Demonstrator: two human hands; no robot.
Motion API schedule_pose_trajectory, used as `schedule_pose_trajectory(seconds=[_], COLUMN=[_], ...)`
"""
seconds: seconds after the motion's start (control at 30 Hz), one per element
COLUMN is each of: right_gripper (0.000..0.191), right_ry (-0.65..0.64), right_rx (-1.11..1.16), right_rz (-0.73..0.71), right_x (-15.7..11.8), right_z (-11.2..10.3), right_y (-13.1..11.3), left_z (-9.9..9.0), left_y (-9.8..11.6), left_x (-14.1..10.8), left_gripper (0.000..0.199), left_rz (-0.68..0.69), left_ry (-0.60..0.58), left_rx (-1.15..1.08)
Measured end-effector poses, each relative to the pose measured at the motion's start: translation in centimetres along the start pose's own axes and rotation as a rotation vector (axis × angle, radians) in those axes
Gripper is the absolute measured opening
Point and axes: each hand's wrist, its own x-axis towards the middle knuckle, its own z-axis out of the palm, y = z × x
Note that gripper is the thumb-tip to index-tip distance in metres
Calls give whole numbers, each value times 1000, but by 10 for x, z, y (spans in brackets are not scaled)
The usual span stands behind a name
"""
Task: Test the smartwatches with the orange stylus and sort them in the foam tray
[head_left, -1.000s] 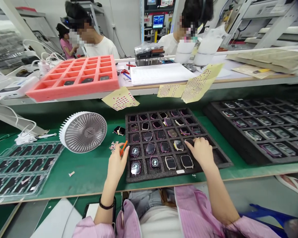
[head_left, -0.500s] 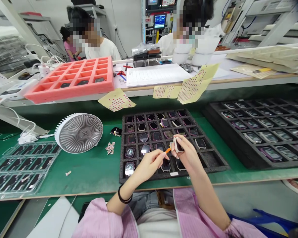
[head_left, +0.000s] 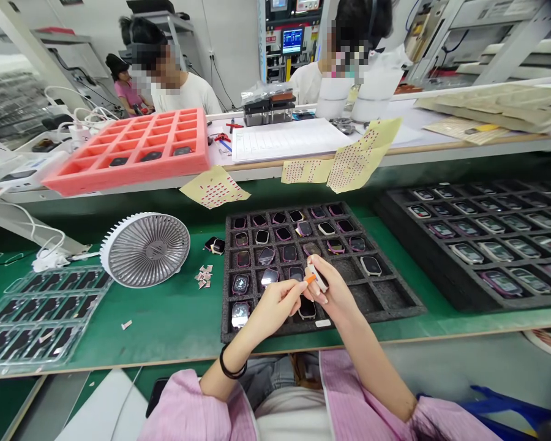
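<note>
Above the black foam tray (head_left: 275, 326), my left hand (head_left: 280, 304) pinches a small orange item (head_left: 310, 278). My right hand (head_left: 333, 285) holds a watch case (head_left: 320, 275) with a pale frame, tilted on its side, and the orange item meets its edge. Fingers cover part of the case. Watch faces with purple or pale frames sit in many compartments of the tray, such as the lit one (head_left: 240, 313) at its near left corner. A small white label (head_left: 322, 323) lies on the near rim.
A round fan (head_left: 149, 249) stands left, near scattered small tabs (head_left: 204, 276) and a clear plastic tray (head_left: 80, 315). Another black tray (head_left: 463, 294) of watches lies right. The shelf holds a pink foam tray (head_left: 133, 177) and papers (head_left: 289, 141). Two people sit beyond it.
My right hand has moved slightly left with the watch case, which has turned more edge-on. My left hand stays nearly in place with the orange item.
</note>
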Motion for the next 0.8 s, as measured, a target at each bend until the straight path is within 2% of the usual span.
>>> schedule_pose_trajectory(seconds=[0.23, 0.37, 0.63, 0.8], right_gripper=[29, 32, 30, 33], right_ry=[-37, -4, -13, 4], right_rx=[46, -2, 81, -20], right_rz=[20, -4, -12, -32], right_x=[0, 0, -1, -2], right_z=[2, 3, 4, 2], right_y=[3, 6, 5, 6], left_z=[-3, -5, -6, -7], left_y=[-1, 2, -1, -1], left_x=[-1, -3, -2, -1], left_gripper=[46, 43, 44, 44], left_rz=[-8, -10, -11, -16], left_ry=[6, -14, -20, -32], left_rx=[22, 29, 24, 12])
